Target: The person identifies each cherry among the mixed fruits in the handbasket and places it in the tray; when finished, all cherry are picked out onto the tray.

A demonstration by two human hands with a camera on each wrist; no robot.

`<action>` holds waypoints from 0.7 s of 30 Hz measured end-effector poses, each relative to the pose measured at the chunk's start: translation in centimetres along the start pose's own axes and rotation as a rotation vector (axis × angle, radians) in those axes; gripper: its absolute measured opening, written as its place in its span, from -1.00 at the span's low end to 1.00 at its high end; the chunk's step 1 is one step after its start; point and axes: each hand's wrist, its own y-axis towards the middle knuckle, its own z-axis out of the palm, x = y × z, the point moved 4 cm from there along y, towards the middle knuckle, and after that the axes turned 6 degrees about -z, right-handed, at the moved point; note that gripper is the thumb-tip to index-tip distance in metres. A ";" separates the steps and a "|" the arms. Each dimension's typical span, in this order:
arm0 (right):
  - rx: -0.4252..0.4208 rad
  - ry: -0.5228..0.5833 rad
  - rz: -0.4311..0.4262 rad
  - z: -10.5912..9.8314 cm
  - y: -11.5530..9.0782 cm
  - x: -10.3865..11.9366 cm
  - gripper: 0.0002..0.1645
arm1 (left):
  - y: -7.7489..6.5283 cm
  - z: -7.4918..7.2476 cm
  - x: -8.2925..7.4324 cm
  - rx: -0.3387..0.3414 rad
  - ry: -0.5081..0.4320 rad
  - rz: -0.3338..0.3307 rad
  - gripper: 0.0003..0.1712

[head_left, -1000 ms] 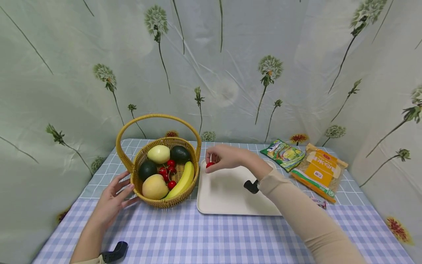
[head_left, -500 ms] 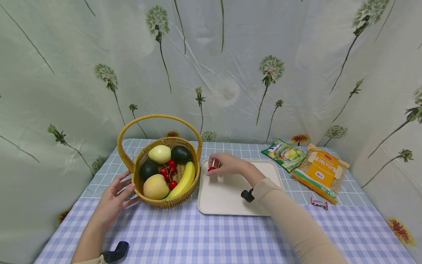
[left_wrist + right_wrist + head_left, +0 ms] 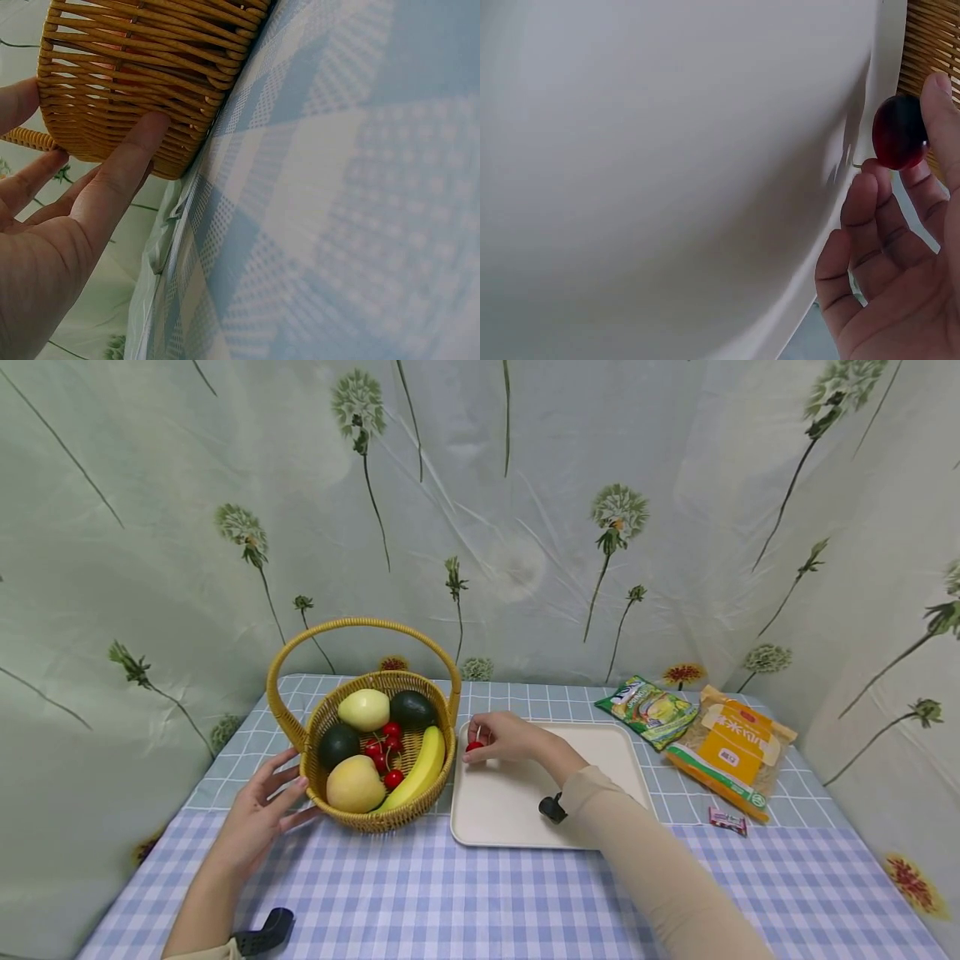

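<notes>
My right hand (image 3: 508,739) pinches a red cherry (image 3: 900,133) between thumb and fingertips, over the left rear part of a cream tray (image 3: 510,810). Left of the tray stands a yellow wicker basket (image 3: 378,821) with a tall arched handle. Inside lie a banana (image 3: 422,772), several red cherries (image 3: 392,779), a round peach-coloured fruit (image 3: 355,785), a pale yellow-green fruit (image 3: 363,710) and two dark green fruits (image 3: 339,746). Spread fingers of my left hand (image 3: 251,818) rest against the basket's left side; in the left wrist view its thumb (image 3: 124,169) lies on the weave.
Right of the tray are a green snack packet (image 3: 648,712) and an orange bag of grain (image 3: 731,752). A small pink wrapped candy (image 3: 727,821) lies in front of them. A blue-white checked cloth (image 3: 420,902) covers the table, and a dandelion-print curtain (image 3: 525,568) hangs behind.
My right hand, still pinching the cherry, has come down closer to the tray and shifted slightly left. My left hand stays at the basket.
</notes>
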 end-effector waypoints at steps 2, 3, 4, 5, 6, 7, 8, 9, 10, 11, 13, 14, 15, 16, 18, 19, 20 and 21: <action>-0.007 0.003 0.004 0.1 0.1 0.0 -0.62 | 0.0 0.0 0.0 0.001 -0.001 -0.001 -0.19; -0.010 0.002 0.004 0.1 0.1 0.0 -0.62 | 0.0 0.0 0.0 0.001 -0.001 -0.002 -0.19; -0.013 0.002 0.005 0.1 0.1 0.0 -0.62 | 0.0 0.0 0.0 0.000 -0.001 -0.003 -0.19; -0.016 -0.001 0.005 0.1 0.2 0.0 -0.62 | 0.0 0.0 0.0 -0.001 -0.001 -0.004 -0.18; -0.016 -0.001 0.003 0.2 0.2 0.1 -0.62 | 0.0 0.0 0.1 -0.002 0.000 -0.006 -0.18; -0.017 -0.002 0.003 0.2 0.2 0.1 -0.62 | 0.0 0.0 0.1 -0.004 0.001 -0.008 -0.18; -0.017 -0.003 0.003 0.2 0.2 0.1 -0.62 | 0.0 0.0 0.1 -0.005 0.002 -0.010 -0.18; -0.017 0.000 0.004 0.3 0.2 0.2 -0.62 | 0.0 0.0 0.1 -0.006 0.004 -0.013 -0.17; -0.016 0.001 0.004 0.3 0.2 0.2 -0.62 | 0.0 0.0 0.2 -0.008 0.005 -0.015 -0.17; -0.016 0.003 0.003 0.3 0.2 0.2 -0.61 | 0.0 0.0 0.2 -0.009 0.005 -0.018 -0.17; -0.017 0.006 0.006 0.3 0.2 0.1 -0.60 | 0.0 0.0 0.2 -0.009 0.005 -0.021 -0.16; -0.016 0.010 0.010 0.3 0.1 0.1 -0.59 | 0.0 0.0 0.3 -0.010 0.006 -0.023 -0.16; -0.015 0.012 0.014 0.3 0.1 0.2 -0.59 | 0.0 0.0 0.3 -0.010 0.007 -0.024 -0.16; -0.013 0.013 0.018 0.2 0.0 0.2 -0.59 | 0.0 0.0 0.3 -0.010 0.009 -0.024 -0.16; -0.006 0.015 0.026 0.1 -0.1 0.2 -0.60 | 0.0 0.0 0.3 -0.008 0.007 -0.024 -0.16; -0.002 0.014 0.029 0.0 -0.2 0.2 -0.60 | 0.0 0.0 0.3 -0.008 0.006 -0.023 -0.16; 0.002 0.016 0.029 0.0 -0.2 0.3 -0.61 | 0.0 0.0 0.2 -0.007 0.003 -0.021 -0.16; 0.005 0.016 0.027 -0.1 -0.2 0.3 -0.62 | 0.0 0.0 0.2 -0.006 0.000 -0.019 -0.16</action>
